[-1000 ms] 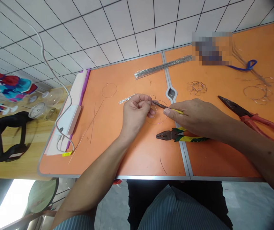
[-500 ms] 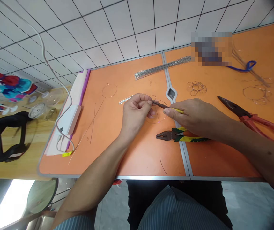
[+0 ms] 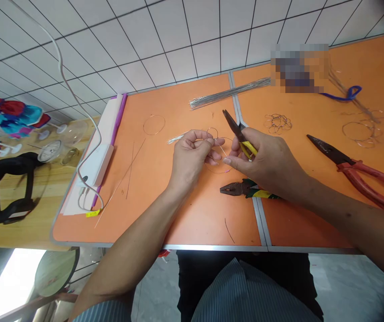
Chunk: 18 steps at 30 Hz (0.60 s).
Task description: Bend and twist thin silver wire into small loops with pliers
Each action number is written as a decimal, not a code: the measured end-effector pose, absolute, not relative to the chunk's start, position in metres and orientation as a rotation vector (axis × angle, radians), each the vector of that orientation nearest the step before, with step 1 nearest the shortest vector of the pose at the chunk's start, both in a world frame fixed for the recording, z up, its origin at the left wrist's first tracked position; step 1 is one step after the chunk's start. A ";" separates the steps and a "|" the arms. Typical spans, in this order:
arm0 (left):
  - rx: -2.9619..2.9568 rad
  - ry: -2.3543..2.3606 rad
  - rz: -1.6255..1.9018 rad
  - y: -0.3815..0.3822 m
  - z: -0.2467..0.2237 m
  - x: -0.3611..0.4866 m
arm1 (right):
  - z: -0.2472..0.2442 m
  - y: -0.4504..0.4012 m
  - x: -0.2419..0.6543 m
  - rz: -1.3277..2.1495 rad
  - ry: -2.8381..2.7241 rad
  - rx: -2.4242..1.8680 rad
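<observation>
The likeliest trouble lay in the left hand (image 3: 192, 154), which was closed in a pinch on a thin wire piece (image 3: 212, 128) just beyond the green-and-yellow pliers (image 3: 234, 188) and a little to their left. If that pinch slackened or the fingertips rolled, the small loop standing above them could twist out of its plane. A larger ring (image 3: 227, 171) showed just beyond the same landmark, between the hands; whether it was joined to the loop could not be told, but a tug on one might bend the other if so. The right hand (image 3: 267, 156), apart from the left and beyond those pliers to the right, was wrapped around the yellow-handled pliers (image 3: 234, 125), whose tips pointed away from the wire. Because the tool shared that hand with an extended thumb near the ring, its grip could slip, or a turn of the wrist could swing the metal nose into the thin wire. Whether the thumb touched wire was unclear. Lower down, the right hand's heel could brush the landmark's handles and nudge it, while the loose offcut (image 3: 229, 230) on its near side could prick a forearm set down carelessly.
</observation>
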<state>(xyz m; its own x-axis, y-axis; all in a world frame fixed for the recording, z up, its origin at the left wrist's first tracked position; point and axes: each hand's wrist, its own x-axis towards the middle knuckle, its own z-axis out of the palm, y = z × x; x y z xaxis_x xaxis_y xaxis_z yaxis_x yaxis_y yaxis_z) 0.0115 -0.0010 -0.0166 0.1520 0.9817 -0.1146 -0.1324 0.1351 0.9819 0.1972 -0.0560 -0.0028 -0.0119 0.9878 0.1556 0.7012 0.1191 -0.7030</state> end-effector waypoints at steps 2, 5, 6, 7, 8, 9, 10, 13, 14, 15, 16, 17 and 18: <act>1.094 1.048 1.062 -0.003 -0.016 0.013 | -0.004 -0.056 0.197 0.615 -1.762 -1.619; 1.121 1.038 1.058 -0.004 -0.017 0.013 | -0.003 -0.055 0.197 0.663 -1.733 -1.605; 1.126 1.037 1.063 -0.004 -0.018 0.013 | -0.003 -0.055 0.196 0.672 -1.725 -1.603; 1.129 1.035 1.071 -0.004 -0.018 0.014 | -0.002 -0.055 0.196 0.679 -1.717 -1.600; 1.132 1.031 1.076 -0.004 -0.019 0.014 | -0.002 -0.055 0.196 0.687 -1.707 -1.596; 1.137 1.025 1.077 -0.005 -0.020 0.014 | -0.003 -0.054 0.195 0.700 -1.694 -1.589; 1.143 1.017 1.073 -0.005 -0.020 0.014 | -0.003 -0.054 0.195 0.723 -1.678 -1.579; 1.165 0.998 1.051 -0.007 -0.020 0.014 | -0.006 -0.053 0.197 0.778 -1.642 -1.544; 1.172 0.994 1.045 -0.008 -0.020 0.014 | -0.007 -0.052 0.197 0.783 -1.635 -1.538; 1.175 0.991 1.042 -0.008 -0.019 0.014 | -0.007 -0.052 0.198 0.780 -1.631 -1.536; 1.176 0.986 1.043 -0.009 -0.019 0.014 | -0.008 -0.052 0.199 0.771 -1.629 -1.536; 1.175 0.980 1.045 -0.009 -0.018 0.013 | -0.008 -0.052 0.199 0.761 -1.629 -1.537; 1.173 0.976 1.049 -0.009 -0.018 0.013 | -0.007 -0.052 0.199 0.757 -1.631 -1.540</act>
